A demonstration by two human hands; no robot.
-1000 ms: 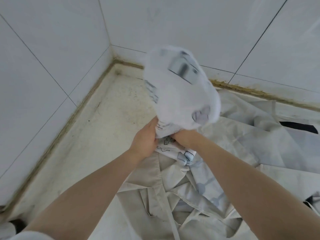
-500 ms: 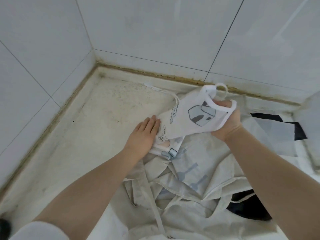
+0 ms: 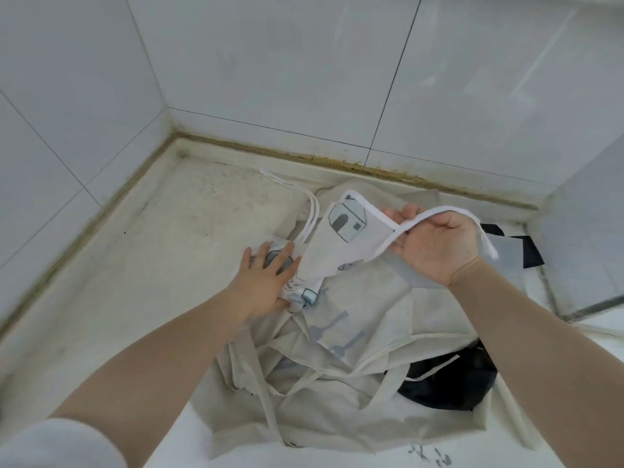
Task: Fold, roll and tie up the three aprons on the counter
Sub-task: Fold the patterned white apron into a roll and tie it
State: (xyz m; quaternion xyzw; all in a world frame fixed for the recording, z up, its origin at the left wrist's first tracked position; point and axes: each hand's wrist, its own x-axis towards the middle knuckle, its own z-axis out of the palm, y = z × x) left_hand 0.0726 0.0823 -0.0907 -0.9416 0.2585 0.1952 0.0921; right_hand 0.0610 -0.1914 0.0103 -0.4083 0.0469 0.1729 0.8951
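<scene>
A white apron [image 3: 341, 244] printed with grey-blue houses lies on top of the pile. My left hand [image 3: 263, 282] presses its lower end flat with straight fingers. My right hand [image 3: 435, 244] holds up the apron's top corner and its white strap [image 3: 445, 211], fingers curled round them. More white straps [image 3: 310, 214] trail toward the back wall. Under it spreads a crumpled beige apron [image 3: 337, 383] with faint blue utensil prints and loose ties. A dark apron [image 3: 452, 380] shows beneath the beige one at the right.
The counter [image 3: 152, 265] is a stained white surface in a corner of white tiled walls [image 3: 270, 79]. A dark patch of fabric [image 3: 530, 251] lies at the far right by a tiled side wall [image 3: 587, 231].
The bunched white apron came down from the air onto the pile. My right hand pulled its top end out to the right; my left hand flattened on the lower end.
</scene>
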